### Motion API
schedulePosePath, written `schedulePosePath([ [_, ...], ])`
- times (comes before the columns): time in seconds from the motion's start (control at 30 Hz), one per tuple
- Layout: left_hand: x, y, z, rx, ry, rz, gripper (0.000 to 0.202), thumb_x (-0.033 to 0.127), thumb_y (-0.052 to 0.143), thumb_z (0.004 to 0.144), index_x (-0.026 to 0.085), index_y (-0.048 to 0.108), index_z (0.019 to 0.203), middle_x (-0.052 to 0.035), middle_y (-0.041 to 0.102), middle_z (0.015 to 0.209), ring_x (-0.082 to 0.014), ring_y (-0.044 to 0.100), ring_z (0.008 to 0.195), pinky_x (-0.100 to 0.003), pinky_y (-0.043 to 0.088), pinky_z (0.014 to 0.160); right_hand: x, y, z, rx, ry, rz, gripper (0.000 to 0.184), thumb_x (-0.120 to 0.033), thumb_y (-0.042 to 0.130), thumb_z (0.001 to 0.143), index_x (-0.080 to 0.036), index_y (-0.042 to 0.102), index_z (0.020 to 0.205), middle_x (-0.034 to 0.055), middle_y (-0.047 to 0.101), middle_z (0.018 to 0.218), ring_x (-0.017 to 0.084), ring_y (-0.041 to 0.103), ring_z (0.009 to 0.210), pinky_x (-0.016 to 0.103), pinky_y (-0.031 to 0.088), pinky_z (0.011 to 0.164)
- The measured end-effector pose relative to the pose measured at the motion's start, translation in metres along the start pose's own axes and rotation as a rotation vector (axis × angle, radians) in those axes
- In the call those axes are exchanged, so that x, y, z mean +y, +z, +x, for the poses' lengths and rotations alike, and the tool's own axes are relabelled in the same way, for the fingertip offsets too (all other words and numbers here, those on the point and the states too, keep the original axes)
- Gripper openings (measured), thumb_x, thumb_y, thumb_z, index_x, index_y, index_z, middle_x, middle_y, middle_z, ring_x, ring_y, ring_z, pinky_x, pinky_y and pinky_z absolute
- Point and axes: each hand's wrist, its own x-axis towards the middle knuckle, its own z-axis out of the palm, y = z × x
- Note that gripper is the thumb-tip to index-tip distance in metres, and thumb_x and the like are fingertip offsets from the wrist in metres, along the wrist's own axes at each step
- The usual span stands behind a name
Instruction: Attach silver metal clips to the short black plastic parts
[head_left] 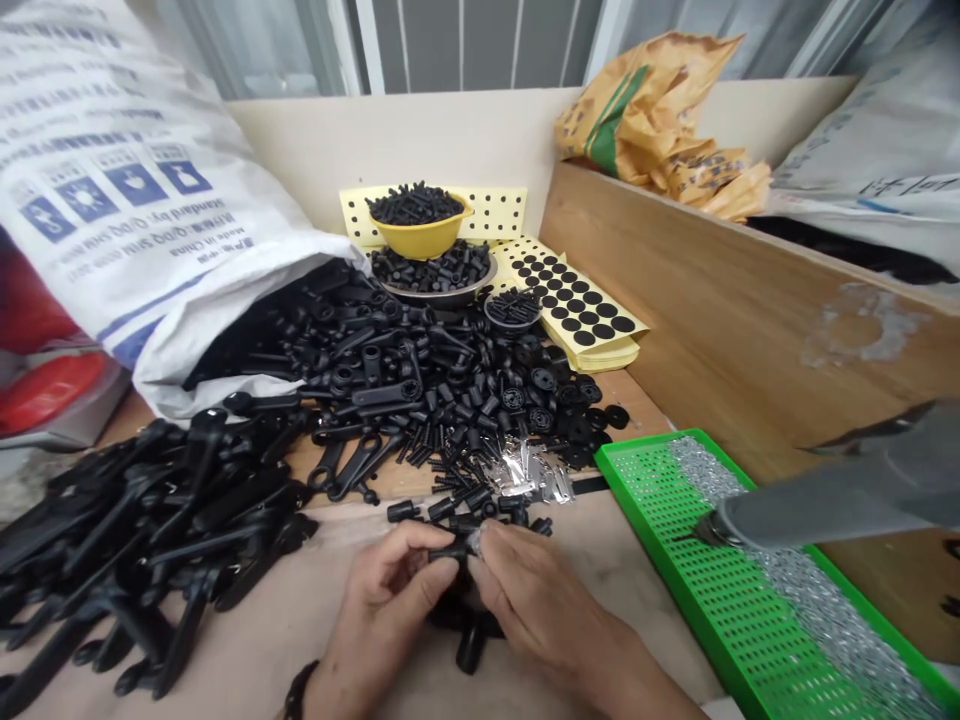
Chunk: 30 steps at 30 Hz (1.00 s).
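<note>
My left hand (397,605) pinches a small black plastic part (448,552) between thumb and fingertips. Against its right end, my right hand (521,595) has its fingers closed, with something pale and shiny at the tips that I cannot make out. Below the hands a black cylindrical piece (471,645) lies on the table, joined to a dark part that the hands mostly hide. Several short black sleeves (403,511) lie just beyond my fingertips. Behind them are thin silver metal clips (525,470) and black screw-like pins (450,482).
Black plastic arms (172,530) are heaped at left, below a white sack (187,220) spilling more. A yellow bowl (424,238) of black pieces stands behind, near dotted sticker sheets (592,310). At right, a grey power screwdriver (825,500) hangs over a green tray (660,540) of screws.
</note>
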Motion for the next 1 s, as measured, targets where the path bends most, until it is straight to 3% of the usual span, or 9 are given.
schedulePosePath([
  [0.17,-0.016,-0.042,0.007,0.104,0.103,0.244,0.01,0.025,0.066,0.071,0.019,0.065,0.079,-0.002,0.065,0.078,-0.0153,0.058,0.07,-0.021,0.047,0.06,0.007,-0.006,0.005,0.055,0.102,-0.05,0.024,-0.029,0.03,0.093,-0.022,0.035,0.071,-0.0003,0.049,0.063,0.015,0.048,0.056,0.025,0.034,0.051],
  [0.33,-0.036,-0.064,0.006,0.048,0.013,0.289,0.012,0.028,0.064,0.074,0.017,0.063,0.08,-0.0054,0.066,0.088,-0.0184,0.061,0.078,-0.026,0.049,0.067,0.017,-0.007,0.003,0.042,0.135,-0.081,0.024,-0.027,0.032,0.092,-0.022,0.032,0.068,-0.0019,0.046,0.061,0.013,0.045,0.052,0.025,0.034,0.05],
  [0.53,-0.047,-0.064,0.008,0.059,0.024,0.344,0.013,0.03,0.058,0.077,0.018,0.061,0.075,-0.0052,0.067,0.087,-0.0195,0.063,0.081,-0.027,0.049,0.068,0.018,0.003,0.003,0.042,0.067,-0.101,0.024,-0.024,0.03,0.093,-0.022,0.034,0.069,-0.0022,0.046,0.061,0.013,0.046,0.052,0.024,0.035,0.051],
  [0.7,-0.048,-0.064,0.007,0.038,0.234,0.583,0.013,0.026,0.052,0.083,0.021,0.064,0.085,-0.0032,0.068,0.091,-0.0182,0.063,0.085,-0.028,0.049,0.078,0.024,0.001,0.002,0.066,0.082,-0.092,0.023,-0.022,0.032,0.092,-0.022,0.034,0.07,-0.0023,0.046,0.061,0.013,0.047,0.053,0.024,0.035,0.052],
  [0.83,-0.035,-0.059,0.014,0.054,0.389,0.719,0.014,0.024,0.05,0.085,0.02,0.063,0.088,-0.0043,0.067,0.091,-0.0182,0.062,0.087,-0.028,0.049,0.079,0.027,0.0,0.002,0.054,0.103,-0.078,0.022,-0.022,0.033,0.092,-0.022,0.035,0.071,-0.0022,0.047,0.063,0.013,0.048,0.055,0.024,0.036,0.053],
  [0.9,-0.025,-0.052,0.026,0.008,0.441,0.772,0.017,0.021,0.046,0.087,0.02,0.063,0.085,-0.0041,0.066,0.086,-0.0176,0.061,0.083,-0.028,0.049,0.076,0.028,0.0,0.003,0.043,0.104,-0.071,0.022,-0.021,0.033,0.092,-0.022,0.035,0.07,-0.0019,0.048,0.063,0.013,0.048,0.055,0.024,0.035,0.052],
  [1.0,-0.012,-0.035,0.052,-0.15,0.438,0.905,0.022,0.014,0.041,0.087,0.019,0.062,0.084,-0.0036,0.064,0.084,-0.0169,0.058,0.082,-0.029,0.047,0.077,0.029,0.001,0.007,0.033,0.102,-0.058,0.024,-0.021,0.032,0.093,-0.022,0.036,0.069,-0.0014,0.048,0.064,0.013,0.047,0.055,0.024,0.034,0.052],
])
